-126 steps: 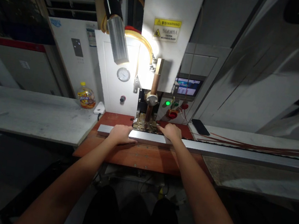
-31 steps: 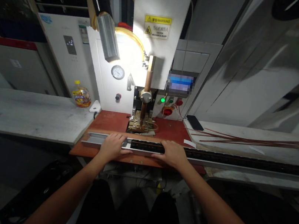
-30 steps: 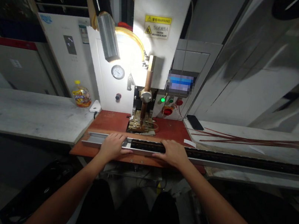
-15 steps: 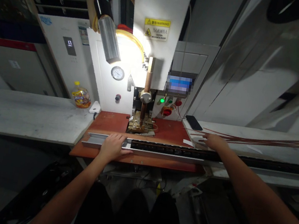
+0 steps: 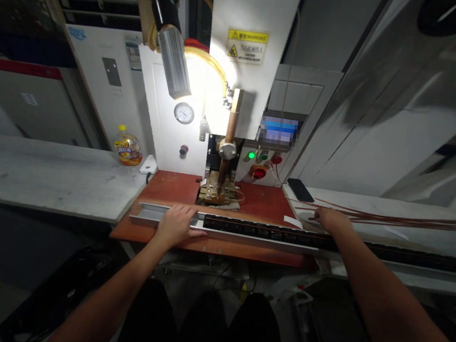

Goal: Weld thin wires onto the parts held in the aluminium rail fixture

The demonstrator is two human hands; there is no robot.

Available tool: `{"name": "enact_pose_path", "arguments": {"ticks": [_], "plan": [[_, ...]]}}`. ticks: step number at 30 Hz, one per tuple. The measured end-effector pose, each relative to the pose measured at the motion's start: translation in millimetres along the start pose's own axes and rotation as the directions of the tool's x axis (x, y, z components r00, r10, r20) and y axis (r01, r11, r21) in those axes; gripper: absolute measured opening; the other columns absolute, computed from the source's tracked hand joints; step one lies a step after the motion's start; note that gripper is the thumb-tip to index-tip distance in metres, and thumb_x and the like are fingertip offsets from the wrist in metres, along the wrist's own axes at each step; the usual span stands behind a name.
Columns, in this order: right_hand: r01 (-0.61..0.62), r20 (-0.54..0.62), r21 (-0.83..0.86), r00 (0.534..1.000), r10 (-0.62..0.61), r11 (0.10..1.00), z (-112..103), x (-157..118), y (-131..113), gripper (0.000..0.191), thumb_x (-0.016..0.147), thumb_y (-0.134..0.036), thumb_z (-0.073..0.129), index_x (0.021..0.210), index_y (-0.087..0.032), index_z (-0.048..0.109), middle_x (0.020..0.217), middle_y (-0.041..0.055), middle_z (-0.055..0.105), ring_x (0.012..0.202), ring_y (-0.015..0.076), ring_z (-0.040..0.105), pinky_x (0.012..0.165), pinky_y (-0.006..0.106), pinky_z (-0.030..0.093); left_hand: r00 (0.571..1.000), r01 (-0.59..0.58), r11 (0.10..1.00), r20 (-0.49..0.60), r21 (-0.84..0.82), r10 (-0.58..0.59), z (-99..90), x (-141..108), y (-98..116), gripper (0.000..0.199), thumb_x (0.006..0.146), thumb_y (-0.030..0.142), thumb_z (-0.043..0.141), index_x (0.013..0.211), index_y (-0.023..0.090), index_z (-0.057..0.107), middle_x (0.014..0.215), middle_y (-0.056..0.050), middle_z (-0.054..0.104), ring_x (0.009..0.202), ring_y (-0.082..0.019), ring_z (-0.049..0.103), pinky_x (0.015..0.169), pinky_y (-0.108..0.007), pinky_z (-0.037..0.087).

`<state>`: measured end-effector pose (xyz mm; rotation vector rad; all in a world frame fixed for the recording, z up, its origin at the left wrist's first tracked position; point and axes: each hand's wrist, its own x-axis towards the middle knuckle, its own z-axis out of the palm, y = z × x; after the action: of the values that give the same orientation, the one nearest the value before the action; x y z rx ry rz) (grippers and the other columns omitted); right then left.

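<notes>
- Head view: long silver metal channel (image 5: pixel 151 212) lies across the reddish-brown board (image 5: pixel 258 254), running off to the right over a pale worktop (image 5: pixel 453 215).
- Dark segmented strip (image 5: pixel 262 231) sits inside the channel, starting just right of the left hand (image 5: pixel 176 223).
- Left hand is clasped over the channel near its left end, fingers across the far edge, thumb spread along the near side.
- Right hand (image 5: pixel 335 221) reaches past the channel to the thin reddish-brown rods (image 5: pixel 417 224), fingers bunched at their left ends; whether they pinch one, I cannot tell.
- Flat black phone (image 5: pixel 300 190) lies near that hand.
- Brass-coloured clamping fixture (image 5: pixel 210 193) stands behind the channel, beneath an upright copper-coloured shaft (image 5: pixel 231 128).
</notes>
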<state>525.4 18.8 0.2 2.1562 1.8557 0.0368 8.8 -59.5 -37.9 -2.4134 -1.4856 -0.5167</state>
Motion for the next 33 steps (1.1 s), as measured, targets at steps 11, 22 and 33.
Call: {"name": "enact_pose_path", "arguments": {"ticks": [11,22,33], "plan": [[0.112,-0.292,-0.066,0.948,-0.127,0.992,-8.9,-19.4,-14.5,0.035,0.100,-0.023,0.035,0.119,-0.016,0.064,0.119,0.0195,0.066,0.106,0.0299,0.061,0.082,0.038,0.043,1.000,0.001,1.000,-0.005,-0.014,-0.001,-0.8,0.4,0.8,0.061,0.080,0.074,0.059,0.107,0.020,0.064,0.100,-0.012,0.068,0.096,-0.028,0.060,0.084,-0.039,0.042],[0.310,-0.648,-0.022,0.720,-0.250,0.951,-37.4,-52.6,-95.9,0.031,0.099,-0.027,0.042,0.113,-0.017,0.067,0.109,0.0163,0.068,0.101,0.0299,0.054,0.085,0.040,0.034,1.000,0.022,0.999,0.016,-0.049,-0.022,-2.1,0.2,0.9,0.055,0.082,0.070,0.060,0.105,0.020,0.064,0.100,-0.012,0.068,0.096,-0.029,0.059,0.084,-0.038,0.041],[0.671,-0.838,-0.047,0.376,-0.394,0.740,-42.4,-119.3,-171.4,0.028,0.094,-0.012,0.046,0.106,-0.020,0.070,0.096,0.0087,0.064,0.084,0.0212,0.053,0.077,0.032,0.039,1.000,0.020,0.999,0.010,-0.029,-0.020,-3.3,0.3,2.1,0.056,0.081,0.070,0.060,0.106,0.019,0.064,0.100,-0.012,0.068,0.097,-0.029,0.060,0.085,-0.039,0.042]]}}
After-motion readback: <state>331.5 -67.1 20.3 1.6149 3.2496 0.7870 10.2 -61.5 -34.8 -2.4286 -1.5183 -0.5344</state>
